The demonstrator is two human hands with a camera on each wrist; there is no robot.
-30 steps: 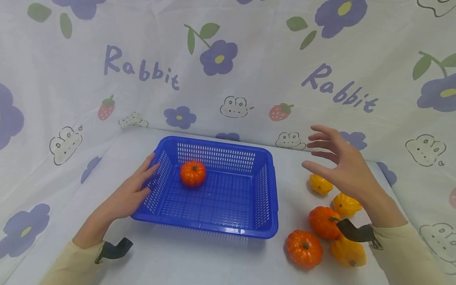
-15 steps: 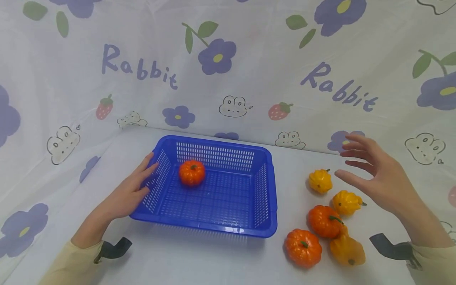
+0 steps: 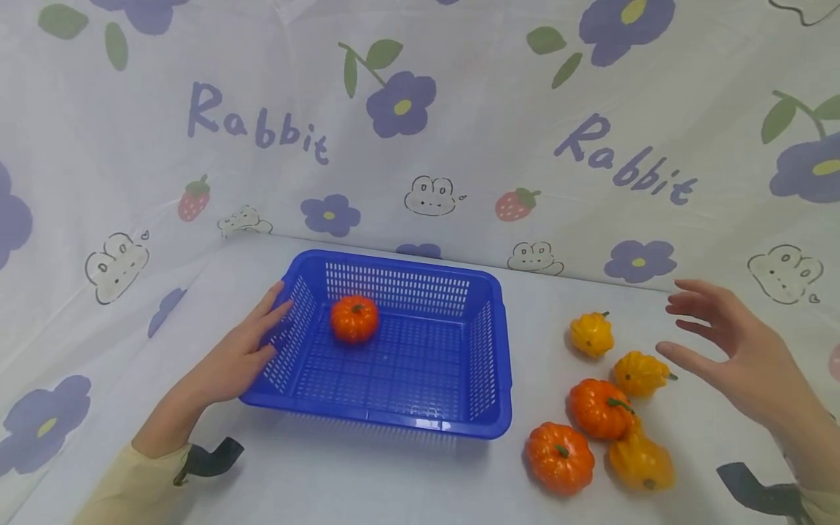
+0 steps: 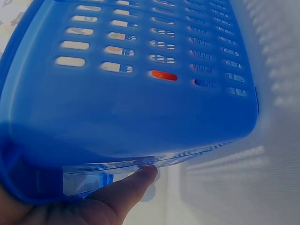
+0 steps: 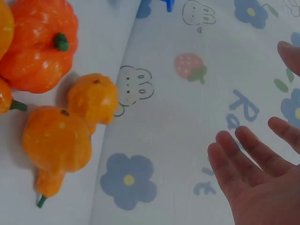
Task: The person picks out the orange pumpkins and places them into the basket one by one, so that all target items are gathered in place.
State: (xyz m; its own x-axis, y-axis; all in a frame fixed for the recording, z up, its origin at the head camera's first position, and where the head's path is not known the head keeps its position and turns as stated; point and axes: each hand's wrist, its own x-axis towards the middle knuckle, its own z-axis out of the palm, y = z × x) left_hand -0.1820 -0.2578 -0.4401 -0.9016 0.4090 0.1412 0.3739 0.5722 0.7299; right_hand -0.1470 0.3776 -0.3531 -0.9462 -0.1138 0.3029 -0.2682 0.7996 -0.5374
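Blue basket [image 3: 400,364]: upright on white table [image 3: 328,481], left of centre, slotted walls, glossy rim. One small orange pumpkin [image 3: 354,319] inside, stem up, toward back left corner, on basket floor; orange also visible through a wall slot in left wrist view.

Left hand [image 3: 239,357] at basket's left side, touching; fingers fairly straight, laid over rim. One digit against basket exterior in left wrist view, can't tell which. Basket's left wall between left hand and orange pumpkin.

Right hand [image 3: 741,354] well apart from left, off to far right, nothing held. Thumb and fingers spread, loosely curved, gap between.

Loose produce between basket and right hand, directly in the way: rear pumpkin [image 3: 599,410], orange, stem toward right; front pumpkin [image 3: 561,459], also orange, just beside it, nearer table front. Near gourd [image 3: 642,461], yellow, neck up against rear pumpkin. Middle gourd [image 3: 639,374], yellow, on its side, closest to right hand. Back gourd [image 3: 592,335], yellow, just beside middle gourd.

Behind everything: printed cloth [image 3: 472,87], "Rabbit" lettering, flowers, strawberries. Black mount [image 3: 213,458] on left wrist, cream sleeve [image 3: 131,492] below.
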